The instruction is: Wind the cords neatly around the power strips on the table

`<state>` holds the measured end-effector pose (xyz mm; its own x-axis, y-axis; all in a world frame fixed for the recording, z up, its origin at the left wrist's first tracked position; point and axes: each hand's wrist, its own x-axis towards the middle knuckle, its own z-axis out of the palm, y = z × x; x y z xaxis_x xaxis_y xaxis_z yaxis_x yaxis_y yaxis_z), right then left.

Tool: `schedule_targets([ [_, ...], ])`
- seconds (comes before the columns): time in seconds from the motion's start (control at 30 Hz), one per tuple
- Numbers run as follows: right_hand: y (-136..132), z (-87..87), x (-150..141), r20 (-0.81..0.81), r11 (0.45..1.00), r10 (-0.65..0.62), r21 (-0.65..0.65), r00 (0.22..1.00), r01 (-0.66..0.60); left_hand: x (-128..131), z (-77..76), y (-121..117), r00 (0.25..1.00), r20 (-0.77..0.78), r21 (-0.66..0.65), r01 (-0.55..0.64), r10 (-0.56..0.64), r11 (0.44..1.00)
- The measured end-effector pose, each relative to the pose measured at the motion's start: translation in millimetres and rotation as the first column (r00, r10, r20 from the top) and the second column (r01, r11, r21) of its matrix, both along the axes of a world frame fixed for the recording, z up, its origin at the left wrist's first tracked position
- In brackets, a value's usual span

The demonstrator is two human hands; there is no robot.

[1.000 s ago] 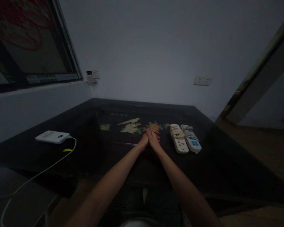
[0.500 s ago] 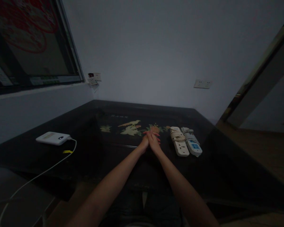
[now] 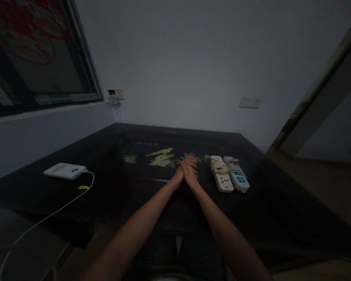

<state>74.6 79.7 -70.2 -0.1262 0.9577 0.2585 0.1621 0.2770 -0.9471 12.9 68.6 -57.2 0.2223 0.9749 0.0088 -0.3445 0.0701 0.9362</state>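
Note:
My two forearms reach forward over a dark table [image 3: 111,195]. My left hand [image 3: 178,175] and right hand [image 3: 190,173] meet at the table's middle, pressed palm to palm, with red-nailed fingers folded across one another. Neither hand holds any object. Just to the right of my hands lie two power strips side by side: a cream one [image 3: 221,178] with its cord bundled on top, and a white one with a blue face [image 3: 236,178]. My right hand is a short gap away from the cream strip.
A white power bank [image 3: 65,171] with a white cable [image 3: 46,216] lies at the table's left. The tabletop shows a bird-and-leaf inlay [image 3: 161,157]. Wall sockets [image 3: 250,102] sit on the far wall and more sockets [image 3: 116,96] in the corner. There is a dark window [image 3: 38,58] on the left.
My hands stay pressed together in the same spot. Only the camera view has shifted slightly.

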Motion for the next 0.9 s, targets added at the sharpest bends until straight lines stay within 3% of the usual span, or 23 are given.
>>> schedule_targets([
  [0.7,-4.5,7.4,3.1,0.013,1.0,0.015,-0.01,1.0,-0.015,0.5,1.4,-0.9,1.0,0.008,-0.01,-0.014,0.014,1.0],
  [0.9,-1.0,2.6,0.5,0.023,1.0,-0.001,-0.011,1.0,0.001,0.3,1.1,-0.2,1.0,0.015,-0.009,-0.005,0.005,1.0],
])
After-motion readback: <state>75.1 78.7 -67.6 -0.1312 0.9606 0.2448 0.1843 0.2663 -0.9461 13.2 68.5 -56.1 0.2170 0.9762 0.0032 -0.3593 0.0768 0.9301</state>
